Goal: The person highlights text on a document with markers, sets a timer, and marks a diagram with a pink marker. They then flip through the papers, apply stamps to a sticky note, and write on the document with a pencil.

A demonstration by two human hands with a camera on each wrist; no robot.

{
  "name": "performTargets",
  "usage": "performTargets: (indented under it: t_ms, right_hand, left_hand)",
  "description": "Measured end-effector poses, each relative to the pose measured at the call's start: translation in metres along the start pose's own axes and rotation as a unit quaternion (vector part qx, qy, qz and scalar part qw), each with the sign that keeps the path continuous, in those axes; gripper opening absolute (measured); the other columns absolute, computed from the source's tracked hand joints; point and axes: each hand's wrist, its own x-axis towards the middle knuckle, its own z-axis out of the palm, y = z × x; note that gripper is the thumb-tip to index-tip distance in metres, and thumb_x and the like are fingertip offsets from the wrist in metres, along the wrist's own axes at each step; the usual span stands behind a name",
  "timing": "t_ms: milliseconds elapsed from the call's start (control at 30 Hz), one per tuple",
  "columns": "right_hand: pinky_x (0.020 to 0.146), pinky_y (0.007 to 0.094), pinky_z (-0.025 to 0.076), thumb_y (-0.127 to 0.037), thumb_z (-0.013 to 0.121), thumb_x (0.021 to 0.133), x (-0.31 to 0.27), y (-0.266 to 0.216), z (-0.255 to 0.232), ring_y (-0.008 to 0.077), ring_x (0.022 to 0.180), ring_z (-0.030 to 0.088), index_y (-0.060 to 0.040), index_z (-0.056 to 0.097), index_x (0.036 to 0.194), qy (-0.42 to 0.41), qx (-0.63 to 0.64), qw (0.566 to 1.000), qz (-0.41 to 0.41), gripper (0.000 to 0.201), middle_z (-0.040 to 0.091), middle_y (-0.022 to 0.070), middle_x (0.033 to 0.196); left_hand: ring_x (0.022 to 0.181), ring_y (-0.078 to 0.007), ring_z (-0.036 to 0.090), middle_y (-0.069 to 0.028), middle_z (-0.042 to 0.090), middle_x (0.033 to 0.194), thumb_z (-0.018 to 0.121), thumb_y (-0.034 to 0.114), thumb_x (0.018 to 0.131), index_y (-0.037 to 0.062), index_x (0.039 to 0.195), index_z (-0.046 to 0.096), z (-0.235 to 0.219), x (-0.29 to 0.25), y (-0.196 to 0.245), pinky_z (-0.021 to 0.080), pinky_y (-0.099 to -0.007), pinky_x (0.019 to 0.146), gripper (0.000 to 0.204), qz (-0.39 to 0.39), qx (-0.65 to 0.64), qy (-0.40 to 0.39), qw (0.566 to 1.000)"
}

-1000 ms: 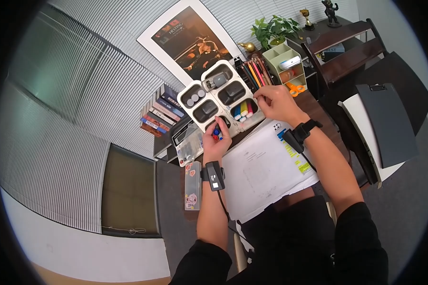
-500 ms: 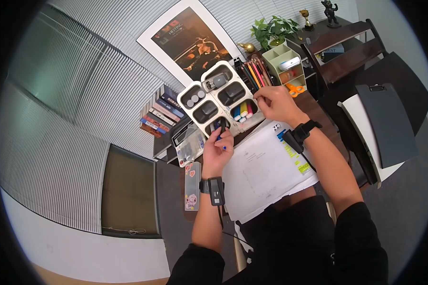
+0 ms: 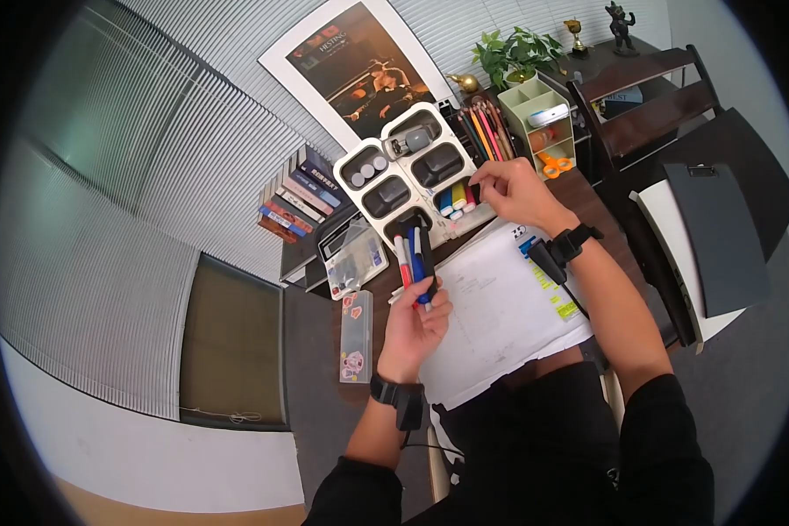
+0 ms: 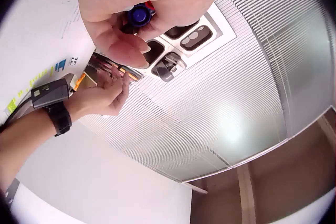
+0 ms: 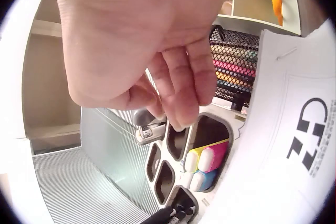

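My left hand (image 3: 415,326) grips a bunch of pens (image 3: 415,263), with red, blue and black ones among them. Their far ends overlap the front-left compartment of the white desk organizer (image 3: 394,206) in the head view. From the left wrist, a blue pen end (image 4: 139,15) pokes out of the curled fingers. Loosely bent, the fingers of my right hand (image 3: 522,195) hang at the organizer's right edge, beside the highlighters (image 3: 458,202) in its front-right compartment. The right wrist view shows those fingertips above the compartments with nothing between them.
Behind the right hand stand a mesh holder of colored pencils (image 3: 486,131) and a green shelf box (image 3: 535,101) with orange scissors (image 3: 554,165). Papers (image 3: 491,307) cover the desk in front. A clear pencil case (image 3: 356,337) and books (image 3: 300,197) lie left.
The left hand has drawn back from the organizer toward the body, bringing the pens with it, so more of their length shows. The right hand has stayed nearly in place.
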Motion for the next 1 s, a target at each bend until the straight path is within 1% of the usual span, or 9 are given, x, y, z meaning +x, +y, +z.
performTargets:
  t_ms: [167, 233, 300, 467, 600, 633, 767, 800, 1000]
  right_hand:
    - [0.054, 0.0279, 0.049, -0.01, 0.065, 0.091, -0.001, -0.011, 0.006, 0.0099, 0.056, 0.06, 0.0038, 0.072, 0.095, -0.092, 0.083, 0.987, 0.101, 0.017, 0.066, 0.0063, 0.066]
    - [0.05, 0.0274, 0.051, -0.014, 0.065, 0.094, 0.0, -0.018, 0.008, 0.0105, 0.057, 0.062, 0.0044, 0.072, 0.098, -0.138, 0.137, 0.964, 0.179, 0.02, 0.068, 0.007, 0.071]
    - [0.048, 0.0281, 0.054, -0.019, 0.066, 0.096, -0.001, -0.01, 0.012, 0.0134, 0.058, 0.065, 0.0059, 0.07, 0.105, -0.154, 0.139, 0.965, 0.162, 0.027, 0.07, 0.0099, 0.076]
    - [0.058, 0.0314, 0.06, -0.045, 0.066, 0.096, -0.003, -0.024, 0.014, 0.0231, 0.067, 0.073, 0.0087, 0.048, 0.136, -0.28, 0.2, 0.898, 0.273, 0.069, 0.071, 0.0196, 0.09]
    - [0.066, 0.0339, 0.062, -0.054, 0.067, 0.093, -0.009, -0.022, 0.029, 0.0277, 0.077, 0.074, 0.0076, 0.041, 0.14, -0.271, 0.283, 0.883, 0.258, 0.082, 0.068, 0.0253, 0.106]
    - [0.072, 0.0345, 0.062, -0.053, 0.068, 0.092, -0.012, -0.029, 0.035, 0.0247, 0.086, 0.073, 0.005, 0.045, 0.136, -0.215, 0.265, 0.91, 0.234, 0.076, 0.067, 0.0208, 0.106]
    - [0.073, 0.033, 0.061, -0.033, 0.075, 0.091, -0.013, -0.035, 0.048, 0.0189, 0.084, 0.07, 0.0001, 0.054, 0.128, -0.132, 0.396, 0.873, 0.251, 0.054, 0.066, 0.0131, 0.101]
    - [0.07, 0.032, 0.06, -0.026, 0.076, 0.09, -0.012, -0.045, 0.045, 0.0172, 0.079, 0.069, -0.0012, 0.056, 0.126, -0.091, 0.452, 0.84, 0.285, 0.047, 0.066, 0.0113, 0.1]
    - [0.064, 0.0305, 0.058, -0.014, 0.069, 0.095, -0.007, -0.031, 0.042, 0.0175, 0.072, 0.07, -0.002, 0.056, 0.124, -0.068, 0.448, 0.855, 0.254, 0.034, 0.067, 0.0081, 0.085]
  left_hand:
    - [0.055, -0.009, 0.04, -0.0044, 0.048, 0.075, 0.054, 0.018, 0.101, 0.0013, 0.111, 0.057, -0.003, -0.014, -0.016, 0.034, -0.0199, 0.044, 0.019, 0.033, 0.105, 0.028, 0.993]
    - [0.054, -0.0096, 0.04, -0.0045, 0.05, 0.075, 0.055, 0.018, 0.101, 0.0023, 0.111, 0.057, -0.005, -0.013, -0.019, 0.035, -0.0212, 0.044, 0.019, 0.043, 0.126, 0.042, 0.99]
    - [0.054, -0.0102, 0.041, -0.0046, 0.052, 0.076, 0.055, 0.019, 0.101, 0.0034, 0.112, 0.057, -0.003, -0.014, -0.023, 0.036, -0.0225, 0.044, 0.019, 0.052, 0.15, 0.055, 0.986]
    - [0.052, -0.0134, 0.048, -0.0051, 0.057, 0.076, 0.058, 0.02, 0.099, 0.0065, 0.11, 0.055, -0.002, -0.014, -0.042, 0.041, -0.0294, 0.046, 0.018, 0.072, 0.287, 0.048, 0.954]
    - [0.051, -0.0149, 0.052, -0.0075, 0.06, 0.076, 0.059, 0.018, 0.098, 0.0047, 0.106, 0.053, 0.008, 0.001, -0.05, 0.047, -0.0319, 0.044, 0.016, 0.094, 0.344, 0.028, 0.934]
    - [0.051, -0.0151, 0.053, -0.0079, 0.06, 0.076, 0.06, 0.017, 0.098, 0.0042, 0.105, 0.053, 0.016, 0.003, -0.052, 0.047, -0.032, 0.044, 0.016, 0.098, 0.367, 0.024, 0.925]
    - [0.056, -0.0158, 0.056, -0.0093, 0.061, 0.077, 0.062, 0.017, 0.097, 0.0051, 0.106, 0.051, 0.033, 0.02, -0.052, 0.052, -0.0341, 0.049, 0.018, 0.067, 0.393, 0.001, 0.917]
    - [0.064, -0.0177, 0.061, -0.0098, 0.062, 0.081, 0.063, 0.018, 0.097, 0.0049, 0.108, 0.052, 0.032, 0.026, -0.046, 0.055, -0.0371, 0.057, 0.02, 0.047, 0.397, -0.015, 0.916]
    - [0.091, -0.0287, 0.07, -0.0141, 0.067, 0.096, 0.062, 0.021, 0.099, 0.001, 0.124, 0.053, 0.023, 0.052, -0.021, 0.056, -0.0453, 0.09, 0.034, 0.032, 0.376, -0.112, 0.919]
